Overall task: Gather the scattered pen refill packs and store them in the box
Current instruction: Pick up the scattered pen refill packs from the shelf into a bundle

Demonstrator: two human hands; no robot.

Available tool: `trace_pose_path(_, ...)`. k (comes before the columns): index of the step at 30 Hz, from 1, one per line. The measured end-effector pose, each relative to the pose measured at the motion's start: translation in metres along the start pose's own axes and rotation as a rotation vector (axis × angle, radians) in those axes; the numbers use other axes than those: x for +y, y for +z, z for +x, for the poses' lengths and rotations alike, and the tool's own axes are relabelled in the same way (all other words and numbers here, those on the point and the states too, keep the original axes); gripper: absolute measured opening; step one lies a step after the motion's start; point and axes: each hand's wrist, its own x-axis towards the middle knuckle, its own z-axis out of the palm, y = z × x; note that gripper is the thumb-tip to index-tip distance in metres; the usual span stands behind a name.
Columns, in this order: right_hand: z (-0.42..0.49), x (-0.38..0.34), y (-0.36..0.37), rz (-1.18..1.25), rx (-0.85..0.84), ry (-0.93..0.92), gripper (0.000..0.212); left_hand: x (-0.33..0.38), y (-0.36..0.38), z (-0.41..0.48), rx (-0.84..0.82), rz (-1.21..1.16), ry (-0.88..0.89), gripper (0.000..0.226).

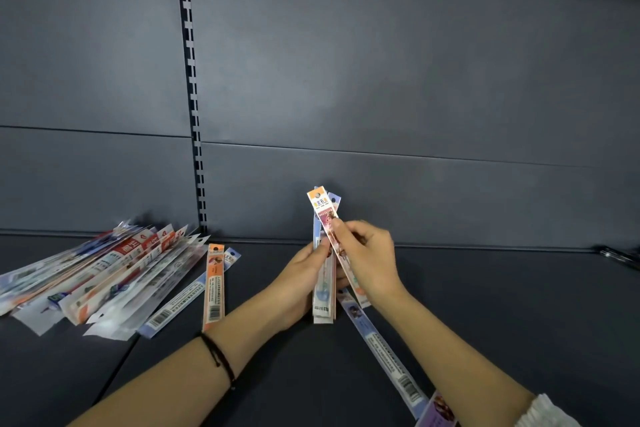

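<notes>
My left hand [302,279] grips an upright bundle of pen refill packs [324,303] above the dark shelf. My right hand [370,258] pinches a single orange-topped refill pack [322,210] and holds it slanted against the front of that bundle. A long blue pack [381,348] lies flat on the shelf under my right forearm. At the left lies a fanned pile of several packs [100,274], with an orange pack [214,284] and a pale blue pack [180,305] at its right edge. No box is in view.
The dark grey shelf [311,374] has a back panel with a slotted upright rail [194,97]. A purple pack [440,409] pokes in at the bottom right. A dark object [620,255] lies at the far right of the shelf.
</notes>
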Motion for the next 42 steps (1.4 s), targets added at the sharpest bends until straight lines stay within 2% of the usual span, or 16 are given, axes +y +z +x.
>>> trace_pose_path(3, -0.003, 0.008, 0.005, -0.153, 0.054, -0.135, 0.018, -0.001, 0.0, -0.003, -0.012, 0.001, 0.016, 0.029)
trace_pose_path(7, -0.001, 0.008, 0.005, -0.245, 0.155, -0.184, 0.012, 0.001, -0.003, -0.002, -0.058, -0.05, 0.053, 0.038)
trace_pose_path(10, 0.003, 0.007, 0.001, -0.21, 0.162, -0.16, 0.005, 0.0, -0.002, -0.001, -0.054, 0.015, 0.065, 0.033)
trace_pose_path(15, 0.006, 0.005, -0.007, -0.051, 0.077, -0.129, 0.007, -0.002, -0.004, -0.003, -0.008, 0.138, 0.069, 0.024)
trace_pose_path(17, 0.01, 0.003, -0.016, -0.086, 0.002, -0.111, 0.011, 0.0, -0.009, -0.003, 0.039, 0.115, 0.059, 0.024)
trace_pose_path(20, 0.015, -0.002, -0.034, -0.175, -0.245, -0.024, 0.02, 0.004, -0.016, -0.002, 0.066, 0.019, 0.087, 0.028)
trace_pose_path(25, 0.01, -0.002, -0.048, -0.614, -0.652, 0.004, 0.031, 0.011, -0.024, -0.001, 0.069, -0.111, 0.105, 0.029)
trace_pose_path(30, 0.007, -0.005, -0.056, -0.772, -0.843, 0.083, 0.043, 0.013, -0.026, -0.003, 0.041, -0.118, 0.083, 0.039)
trace_pose_path(35, 0.009, 0.004, -0.05, -0.829, -0.689, 0.096, 0.041, 0.013, -0.025, -0.006, -0.006, -0.128, 0.096, 0.045)
trace_pose_path(42, 0.002, -0.002, -0.033, -0.951, -0.503, 0.144, 0.039, 0.01, -0.026, -0.01, -0.051, -0.067, 0.133, 0.034)
